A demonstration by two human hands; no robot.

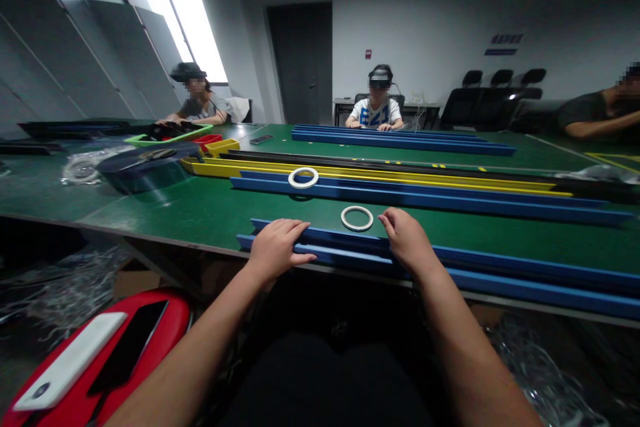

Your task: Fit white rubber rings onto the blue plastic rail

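Note:
A long blue channel-shaped strip (345, 252) lies along the table's near edge. My left hand (280, 247) grips it near its left end, fingers over the far wall and thumb along the near one. Above the same strip, my right hand (407, 238) is closed in a pinch; whatever lies between thumb and forefinger is too small to make out. Just left of those fingertips is a thin white ring (357, 229), like a narrow tape roll. Another white ring (303, 186) rests on a second blue strip (425, 199) farther back.
Yellow strips (400, 180) and more blue strips (390, 140) lie beyond on the green table (210, 213). A wide dark-blue roll (145, 170) stands left, beside a yellow bin (223, 147). Two phones lie on a red stool (165, 340). Other people sit around the table.

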